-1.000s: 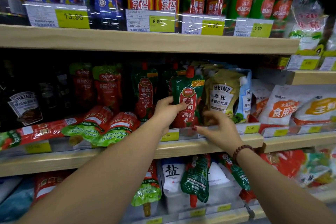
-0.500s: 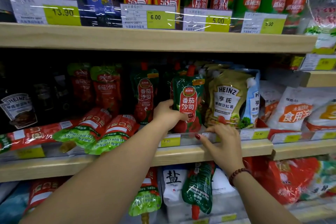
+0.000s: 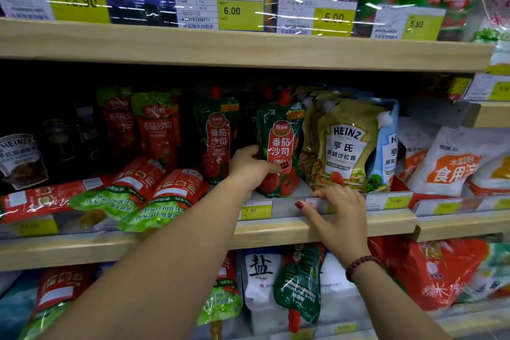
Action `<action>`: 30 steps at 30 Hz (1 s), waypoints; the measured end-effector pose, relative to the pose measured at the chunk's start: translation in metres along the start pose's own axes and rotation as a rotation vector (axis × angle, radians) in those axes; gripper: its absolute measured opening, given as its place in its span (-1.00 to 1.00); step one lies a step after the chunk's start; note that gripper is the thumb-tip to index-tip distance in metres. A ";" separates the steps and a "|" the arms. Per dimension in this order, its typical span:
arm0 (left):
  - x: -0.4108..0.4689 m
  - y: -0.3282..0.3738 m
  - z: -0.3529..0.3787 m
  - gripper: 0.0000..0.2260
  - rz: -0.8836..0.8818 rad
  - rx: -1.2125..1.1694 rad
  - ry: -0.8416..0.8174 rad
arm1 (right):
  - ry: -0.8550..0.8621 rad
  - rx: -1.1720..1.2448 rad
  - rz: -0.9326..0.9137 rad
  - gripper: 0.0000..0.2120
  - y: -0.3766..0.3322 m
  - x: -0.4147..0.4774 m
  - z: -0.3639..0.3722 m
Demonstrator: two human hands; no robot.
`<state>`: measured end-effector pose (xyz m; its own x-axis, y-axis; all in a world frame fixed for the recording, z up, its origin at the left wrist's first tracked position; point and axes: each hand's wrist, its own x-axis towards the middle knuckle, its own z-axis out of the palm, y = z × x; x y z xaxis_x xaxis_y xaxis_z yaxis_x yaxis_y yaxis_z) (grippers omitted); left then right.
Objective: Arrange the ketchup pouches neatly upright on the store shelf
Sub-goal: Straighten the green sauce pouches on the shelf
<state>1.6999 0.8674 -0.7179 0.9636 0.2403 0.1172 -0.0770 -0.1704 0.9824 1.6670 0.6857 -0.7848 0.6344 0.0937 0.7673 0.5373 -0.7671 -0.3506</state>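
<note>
A dark green ketchup pouch (image 3: 280, 143) with a red cap stands upright on the middle shelf (image 3: 276, 229). My left hand (image 3: 251, 165) grips its lower left side, thumb across the front. My right hand (image 3: 338, 212) rests on the clear price rail just right of it, fingers curled over the rail's top edge. Another green ketchup pouch (image 3: 218, 135) stands upright to the left. Two red ketchup pouches (image 3: 158, 127) stand further left. Several red and green pouches (image 3: 154, 199) lie flat over the shelf's front rail at the left.
Yellow Heinz salad dressing pouches (image 3: 345, 146) stand right beside the held pouch. White bags (image 3: 447, 163) fill the right. A Heinz bottle (image 3: 19, 157) stands far left. Bottles line the upper shelf (image 3: 248, 47). More pouches (image 3: 299, 287) hang on the lower shelf.
My right hand came away from the pouch and dropped onto the price rail. The green pouch has gone from tilted to upright in my left hand.
</note>
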 end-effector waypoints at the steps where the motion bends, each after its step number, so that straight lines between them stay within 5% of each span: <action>1: 0.000 0.000 0.000 -0.65 0.005 0.001 0.002 | -0.004 0.002 0.000 -0.71 0.000 0.000 0.000; 6: -0.004 0.003 0.001 -0.61 0.027 0.056 0.017 | -0.035 0.043 0.010 -0.69 -0.002 0.003 -0.005; 10: -0.013 0.015 -0.005 -0.34 0.039 0.139 0.095 | -0.063 0.069 0.029 -0.72 -0.005 0.008 -0.011; 19: -0.053 0.055 -0.069 -0.69 0.146 0.120 -0.039 | -0.188 0.116 0.171 -0.80 -0.023 0.018 -0.025; 30: -0.076 0.040 -0.172 -0.80 0.142 0.224 0.022 | -0.545 0.199 -0.216 -0.36 -0.136 0.030 0.009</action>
<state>1.5797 1.0069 -0.6621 0.9413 0.2193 0.2567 -0.1496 -0.4108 0.8994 1.6185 0.7989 -0.7188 0.6639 0.5847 0.4663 0.7455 -0.5663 -0.3514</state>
